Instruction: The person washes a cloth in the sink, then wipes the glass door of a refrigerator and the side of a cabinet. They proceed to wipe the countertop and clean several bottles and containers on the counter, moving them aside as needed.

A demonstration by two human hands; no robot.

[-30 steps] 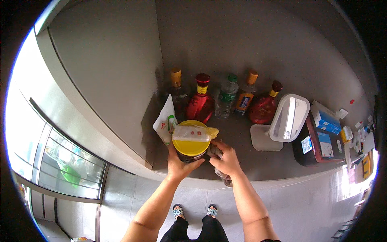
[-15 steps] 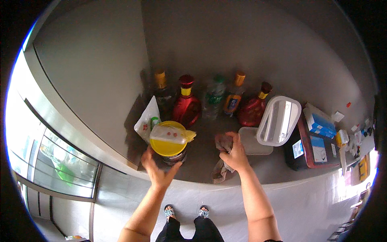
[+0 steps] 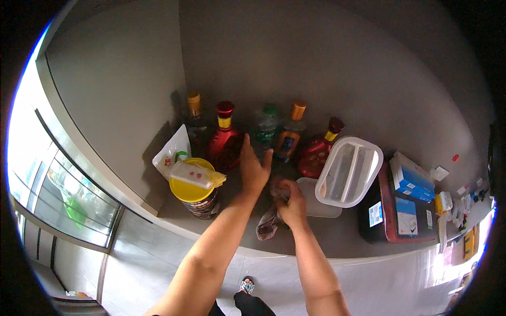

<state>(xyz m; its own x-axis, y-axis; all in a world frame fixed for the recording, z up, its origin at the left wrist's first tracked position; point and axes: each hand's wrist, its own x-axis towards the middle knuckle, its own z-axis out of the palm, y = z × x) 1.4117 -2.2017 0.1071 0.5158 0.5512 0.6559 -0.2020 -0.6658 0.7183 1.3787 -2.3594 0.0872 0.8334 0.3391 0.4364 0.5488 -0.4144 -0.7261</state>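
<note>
My left hand [image 3: 254, 173] reaches over the counter with thumb and fingers apart, holding nothing. Its fingertips are close to a red bottle [image 3: 224, 145] and a clear plastic bottle with a green cap [image 3: 266, 124]; whether they touch either I cannot tell. My right hand [image 3: 292, 204] is closed around a crumpled greyish-brown cloth [image 3: 268, 224], part of which hangs toward the counter's front edge. Right of the plastic bottle stands an orange-capped bottle [image 3: 290, 138], and beyond it a second red bottle [image 3: 314, 156]. Beside my right hand lies a flat translucent piece [image 3: 319, 206].
A yellow-lidded tub [image 3: 196, 194] with a small plastic packet on top stands at the left, before a white pouch [image 3: 176, 148] and a gold-capped bottle [image 3: 194, 105]. To the right are a clear container [image 3: 350, 171], a dark red-edged case [image 3: 390, 210] and a blue-white box [image 3: 414, 179].
My left hand has moved from beside the yellow-lidded tub rightward and farther back, toward the bottles. My right hand still holds the cloth, slightly lower. The whole view has shifted a little.
</note>
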